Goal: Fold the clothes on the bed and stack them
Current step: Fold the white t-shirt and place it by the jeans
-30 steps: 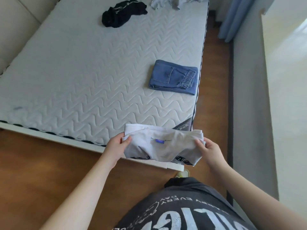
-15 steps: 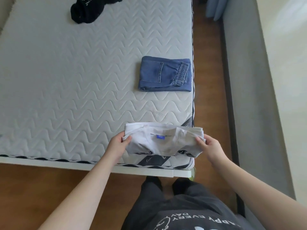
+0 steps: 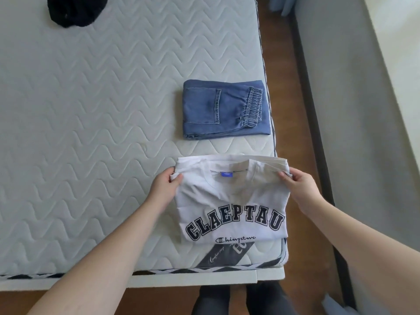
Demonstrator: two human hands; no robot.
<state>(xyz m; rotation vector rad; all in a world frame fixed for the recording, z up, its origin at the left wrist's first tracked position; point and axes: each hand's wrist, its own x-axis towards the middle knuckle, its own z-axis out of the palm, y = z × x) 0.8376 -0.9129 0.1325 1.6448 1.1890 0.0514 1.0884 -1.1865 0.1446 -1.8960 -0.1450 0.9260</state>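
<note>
Both hands on the folded white T-shirt (image 3: 231, 201), lower centre of the frame, at the bed's (image 3: 91, 133) near corner. Left hand (image 3: 164, 189) pinches its upper left corner, right hand (image 3: 300, 187) pinches the upper right. Folded jeans (image 3: 225, 109) lie just above it; a black garment (image 3: 76, 10) sits upper left.

Bed (image 3: 91, 133) before me: pale quilted mattress, wave-stitch pattern, dark-and-white edging, white frame at near edge. Brown wood floor (image 3: 293, 110) along right side and below. Grey wall (image 3: 354, 110) beyond floor strip; bright daylight at far right.
</note>
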